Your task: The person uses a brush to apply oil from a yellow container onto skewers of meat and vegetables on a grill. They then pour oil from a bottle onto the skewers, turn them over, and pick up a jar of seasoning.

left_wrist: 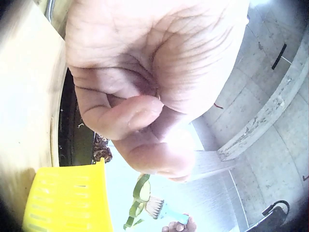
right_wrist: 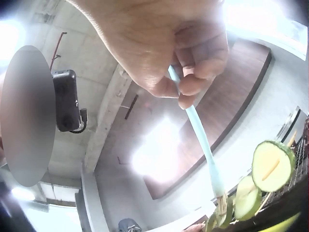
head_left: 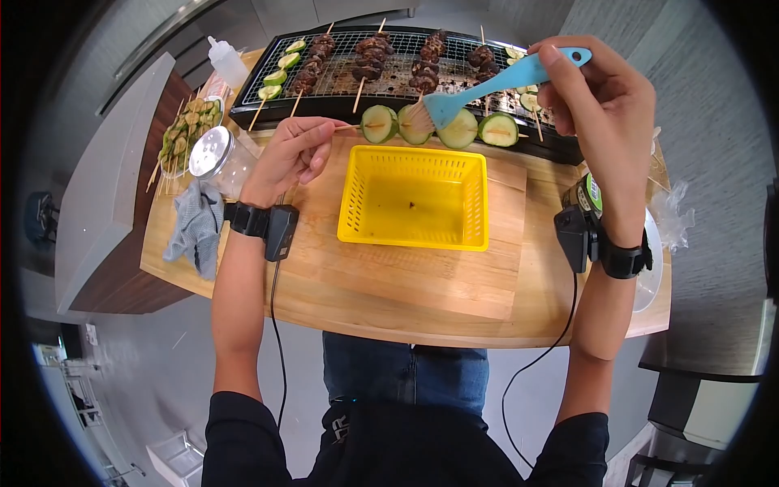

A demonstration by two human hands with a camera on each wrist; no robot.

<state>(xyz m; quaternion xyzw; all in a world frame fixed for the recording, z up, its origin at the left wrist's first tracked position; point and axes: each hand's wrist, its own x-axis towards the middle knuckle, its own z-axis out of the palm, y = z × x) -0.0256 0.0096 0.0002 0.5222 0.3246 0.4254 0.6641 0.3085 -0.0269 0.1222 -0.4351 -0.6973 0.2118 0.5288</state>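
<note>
My left hand (head_left: pixel 294 154) pinches the end of a wooden skewer that carries several zucchini slices (head_left: pixel 379 124), held above the yellow basket's far rim. In the left wrist view the left hand (left_wrist: pixel 149 87) has its fingers curled, with the slices (left_wrist: pixel 142 188) beyond them. My right hand (head_left: pixel 604 114) grips the handle of a light blue brush (head_left: pixel 503 79); its bristles (head_left: pixel 419 118) touch the slices near the second one. The right wrist view shows the right hand (right_wrist: pixel 169 53) round the brush handle (right_wrist: pixel 200 133), bristles down against the slices (right_wrist: pixel 247 197).
A yellow basket (head_left: pixel 414 203) stands on the wooden board (head_left: pixel 406 280). Behind it is a grill (head_left: pixel 341 69) with meat and zucchini skewers. At left are a glass jar (head_left: pixel 231 162), grey cloth (head_left: pixel 197 223), squeeze bottle (head_left: pixel 227 62) and plated skewers (head_left: pixel 191 134); at right, a green-labelled container (head_left: pixel 586 195).
</note>
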